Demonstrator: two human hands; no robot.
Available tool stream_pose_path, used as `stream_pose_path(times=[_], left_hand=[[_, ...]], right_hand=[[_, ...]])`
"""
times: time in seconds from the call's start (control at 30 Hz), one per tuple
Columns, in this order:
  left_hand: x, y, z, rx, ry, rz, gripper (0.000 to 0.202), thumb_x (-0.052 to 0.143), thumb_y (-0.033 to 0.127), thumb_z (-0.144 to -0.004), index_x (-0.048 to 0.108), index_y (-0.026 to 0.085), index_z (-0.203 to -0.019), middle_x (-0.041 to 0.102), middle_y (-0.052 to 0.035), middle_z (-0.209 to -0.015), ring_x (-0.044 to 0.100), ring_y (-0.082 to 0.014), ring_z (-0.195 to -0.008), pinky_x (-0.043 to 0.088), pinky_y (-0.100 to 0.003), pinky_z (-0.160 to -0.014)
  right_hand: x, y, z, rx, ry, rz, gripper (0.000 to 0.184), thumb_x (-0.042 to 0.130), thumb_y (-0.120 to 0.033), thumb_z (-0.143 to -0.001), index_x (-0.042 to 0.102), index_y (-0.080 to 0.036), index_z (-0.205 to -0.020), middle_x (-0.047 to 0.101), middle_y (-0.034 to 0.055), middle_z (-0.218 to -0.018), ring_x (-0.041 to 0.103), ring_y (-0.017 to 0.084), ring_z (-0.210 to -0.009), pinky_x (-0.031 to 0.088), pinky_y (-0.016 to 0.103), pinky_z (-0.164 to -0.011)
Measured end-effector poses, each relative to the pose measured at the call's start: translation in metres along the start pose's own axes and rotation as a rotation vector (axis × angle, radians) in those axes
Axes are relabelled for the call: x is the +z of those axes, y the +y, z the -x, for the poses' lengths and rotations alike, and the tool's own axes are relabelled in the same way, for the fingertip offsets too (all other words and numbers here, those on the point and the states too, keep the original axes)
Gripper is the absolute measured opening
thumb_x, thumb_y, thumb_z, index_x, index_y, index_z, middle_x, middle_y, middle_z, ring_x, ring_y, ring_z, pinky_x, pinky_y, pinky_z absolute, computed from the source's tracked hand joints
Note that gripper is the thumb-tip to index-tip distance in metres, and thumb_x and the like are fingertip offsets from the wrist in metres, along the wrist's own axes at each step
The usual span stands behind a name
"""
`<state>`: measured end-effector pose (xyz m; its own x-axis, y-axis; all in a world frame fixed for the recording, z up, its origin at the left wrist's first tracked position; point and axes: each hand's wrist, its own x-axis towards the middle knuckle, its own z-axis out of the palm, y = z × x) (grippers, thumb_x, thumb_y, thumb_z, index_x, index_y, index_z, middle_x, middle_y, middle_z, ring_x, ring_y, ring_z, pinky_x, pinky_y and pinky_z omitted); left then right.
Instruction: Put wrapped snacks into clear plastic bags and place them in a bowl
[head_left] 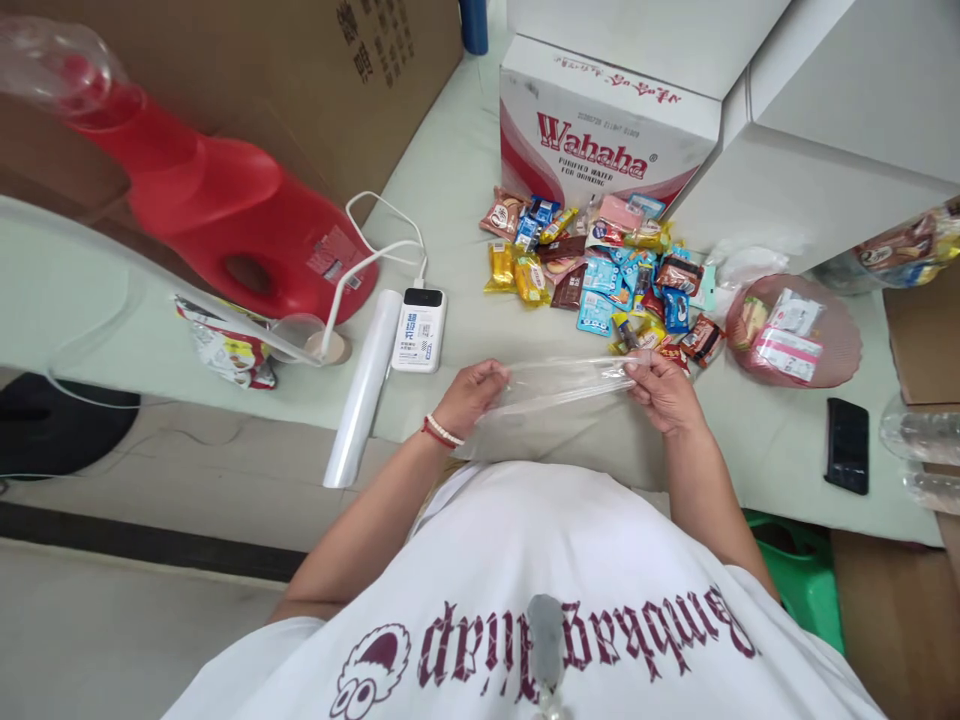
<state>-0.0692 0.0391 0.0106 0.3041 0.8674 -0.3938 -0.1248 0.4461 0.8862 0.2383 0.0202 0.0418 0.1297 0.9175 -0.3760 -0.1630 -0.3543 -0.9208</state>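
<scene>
A clear plastic bag (pixel 562 385) is stretched between my two hands at the table's front edge. My left hand (pixel 480 390) pinches its left end, and a beaded bracelet circles that wrist. The opposite end is gripped between thumb and fingers of my right hand (pixel 660 388). Just beyond the bag lies a loose pile of wrapped snacks (pixel 600 270) in blue, yellow, brown and pink packets. Its nearest packets are close to my right hand.
A white power bank (pixel 418 330) with a cable and a rolled clear film (pixel 362 390) lie left, near a red jug (pixel 247 220). The Wahaba-style carton (pixel 607 130) stands behind the snacks. A pink bowl (pixel 840 345) with packets and a black phone (pixel 847 445) are right.
</scene>
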Motion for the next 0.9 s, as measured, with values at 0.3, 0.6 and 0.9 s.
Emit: stream_pose_path(times=[0.3, 0.6, 0.9], left_hand=[[0.000, -0.003, 0.006, -0.143, 0.071, 0.409, 0.053, 0.073, 0.064, -0.081, 0.066, 0.024, -0.114, 0.033, 0.0108, -0.054, 0.017, -0.0036, -0.036, 0.021, -0.021, -0.036], [0.021, 0.012, 0.012, -0.152, -0.090, 0.430, 0.066, 0.061, 0.071, -0.088, 0.054, 0.036, -0.144, 0.074, -0.0034, -0.091, 0.061, -0.0144, -0.055, 0.047, -0.027, -0.049], [0.025, 0.007, 0.002, -0.140, 0.177, 0.672, 0.056, 0.051, 0.055, -0.101, 0.046, 0.033, -0.152, 0.075, -0.0020, -0.089, 0.072, -0.0194, -0.072, 0.060, -0.035, -0.070]], right_hand=[[-0.008, 0.025, 0.014, 0.053, 0.046, -0.112, 0.040, 0.092, -0.044, -0.061, 0.066, -0.023, -0.084, 0.059, -0.0044, -0.071, 0.033, 0.006, -0.048, 0.028, 0.022, -0.044], [0.027, 0.040, 0.030, 0.271, -0.159, -0.206, 0.044, 0.094, -0.036, -0.059, 0.071, -0.021, -0.093, 0.077, 0.0039, -0.092, 0.071, 0.015, -0.078, 0.059, 0.026, -0.072], [0.086, 0.048, 0.037, 0.397, -0.497, 0.337, 0.047, 0.070, -0.065, -0.079, 0.059, -0.020, -0.072, 0.055, -0.0041, -0.047, 0.032, 0.008, -0.035, 0.017, 0.022, -0.034]])
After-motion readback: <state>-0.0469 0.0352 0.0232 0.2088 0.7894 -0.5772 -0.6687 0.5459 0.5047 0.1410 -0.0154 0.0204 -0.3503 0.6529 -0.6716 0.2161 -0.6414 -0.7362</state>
